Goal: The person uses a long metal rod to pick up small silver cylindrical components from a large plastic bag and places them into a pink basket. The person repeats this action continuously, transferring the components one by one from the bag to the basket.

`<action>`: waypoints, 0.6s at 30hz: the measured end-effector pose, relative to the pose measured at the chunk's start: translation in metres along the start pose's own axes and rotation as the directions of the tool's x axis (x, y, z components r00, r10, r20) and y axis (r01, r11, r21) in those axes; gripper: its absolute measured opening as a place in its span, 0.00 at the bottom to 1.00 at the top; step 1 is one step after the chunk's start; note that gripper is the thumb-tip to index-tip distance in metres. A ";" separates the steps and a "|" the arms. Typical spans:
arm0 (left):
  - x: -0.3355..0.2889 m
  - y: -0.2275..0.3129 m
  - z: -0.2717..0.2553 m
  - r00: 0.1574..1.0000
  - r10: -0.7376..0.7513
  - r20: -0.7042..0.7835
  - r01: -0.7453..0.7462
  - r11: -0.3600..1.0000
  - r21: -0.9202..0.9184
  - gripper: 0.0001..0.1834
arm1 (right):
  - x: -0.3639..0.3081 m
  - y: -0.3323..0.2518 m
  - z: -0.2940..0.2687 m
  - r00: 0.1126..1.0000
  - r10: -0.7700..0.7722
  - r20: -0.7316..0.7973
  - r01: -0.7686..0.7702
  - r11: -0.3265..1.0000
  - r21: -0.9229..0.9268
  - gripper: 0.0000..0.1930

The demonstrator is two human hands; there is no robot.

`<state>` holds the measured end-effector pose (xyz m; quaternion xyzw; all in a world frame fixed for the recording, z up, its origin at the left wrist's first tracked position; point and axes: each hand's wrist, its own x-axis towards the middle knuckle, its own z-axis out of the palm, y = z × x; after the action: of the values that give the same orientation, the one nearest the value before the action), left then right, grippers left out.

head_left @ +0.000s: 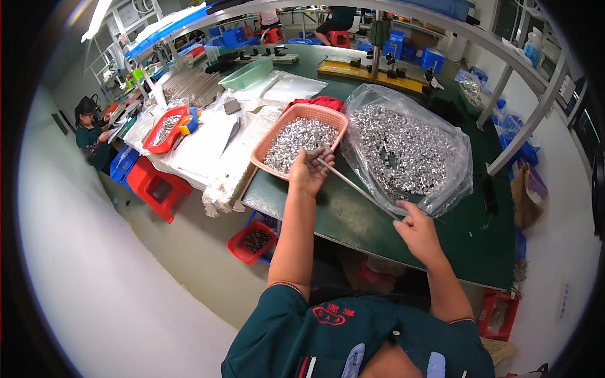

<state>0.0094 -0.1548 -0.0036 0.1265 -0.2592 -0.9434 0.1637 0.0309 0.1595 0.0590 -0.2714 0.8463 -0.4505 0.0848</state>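
A thin grey metal rod (357,186) slants between my two hands above the front of the green table. At its upper end, my left hand (309,171) is closed with curled fingers, over the near right rim of a pink plastic basket (266,140). Whether small parts also lie in that palm is hard to see. My right hand (417,230) pinches the rod's lower end near the table's front edge. Small shiny metal parts (304,135) fill the basket. Right of it, a clear plastic bag (459,165) lies spread open, holding many similar metal pieces (409,142).
A red tray (156,146) of metal pieces and a tape dispenser (188,125) sit at the left. Behind are a pale green tray (247,74) and a yellow fixture base (353,69). A metal frame (529,120) stands right. Another person (94,135) sits far left, near a red stool (159,187).
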 end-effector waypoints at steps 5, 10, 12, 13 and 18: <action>0.004 -0.004 0.009 0.999 0.011 -0.045 -0.012 1.000 -0.012 0.29 | -0.028 0.048 -0.013 0.978 0.191 -0.079 -0.167 0.956 0.240 0.15; -0.006 -0.038 0.032 0.993 -0.055 0.108 0.027 0.969 0.246 0.16 | -0.051 0.091 -0.015 0.928 0.320 -0.190 -0.200 0.860 0.470 0.08; -0.003 -0.058 0.041 0.983 -0.090 0.160 0.030 0.937 0.348 0.14 | -0.064 0.104 -0.017 0.889 0.370 -0.268 -0.201 0.844 0.497 0.07; 0.000 -0.067 0.048 0.976 -0.102 0.191 0.019 0.919 0.394 0.13 | -0.069 0.113 -0.019 0.873 0.378 -0.310 -0.190 0.846 0.497 0.07; 0.011 -0.111 0.073 0.985 -0.060 0.164 -0.068 0.733 0.676 0.11 | -0.078 0.143 -0.020 0.810 0.332 -0.484 -0.101 0.891 0.442 0.06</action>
<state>-0.0512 -0.0357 -0.0031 0.0940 -0.5992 -0.7905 0.0850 0.0339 0.2798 -0.0532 -0.0078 0.7515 -0.6574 -0.0556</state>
